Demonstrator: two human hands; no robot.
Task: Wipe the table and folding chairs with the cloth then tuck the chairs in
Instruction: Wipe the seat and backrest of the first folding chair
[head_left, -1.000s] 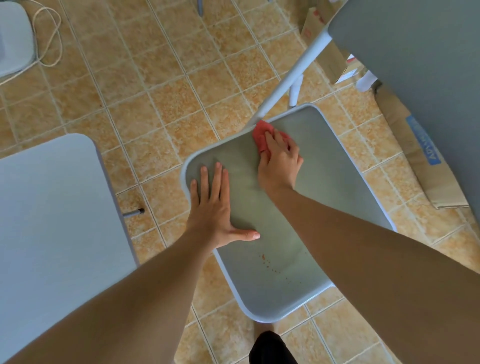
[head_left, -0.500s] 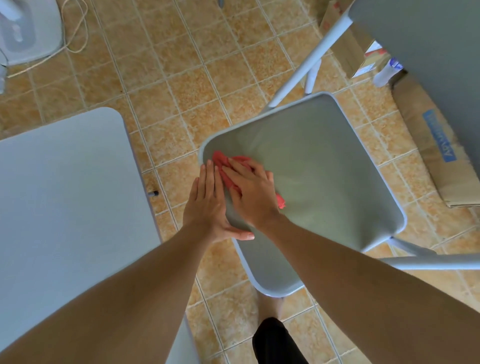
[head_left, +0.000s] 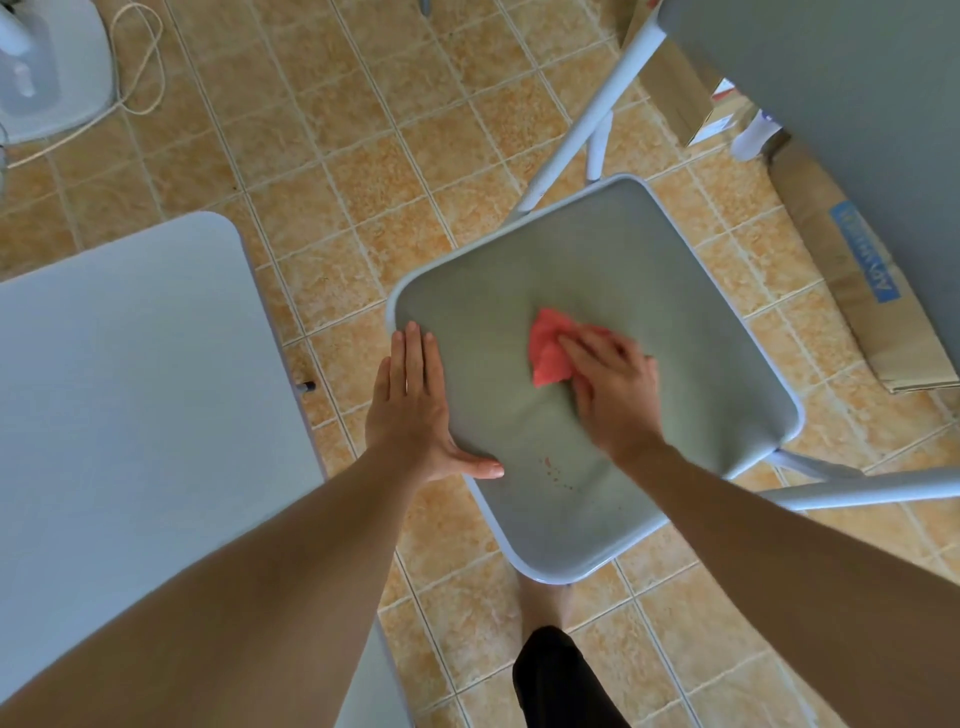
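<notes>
The soft, light cloth (head_left: 549, 356) lies mid-seat on the folding chair (head_left: 649, 270), pressed under your right grip (head_left: 613, 387), fingers spread; your left grip (head_left: 410, 410) rests flat on the seat's left edge. It'll likely bunch: press broadly.

Right hand (head_left: 613, 387) motion-blurred, covers much of the cloth (head_left: 548, 353) (grip unclear). Table (head_left: 130, 389) cut by left edge; box (head_left: 836, 296) label at right unreadable.

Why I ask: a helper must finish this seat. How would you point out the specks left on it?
Find the grey chair seat right of the white table. Right of the left hand, by its thumb, lie the specks: tiny reddish dots, much smaller than the red cloth.
</notes>
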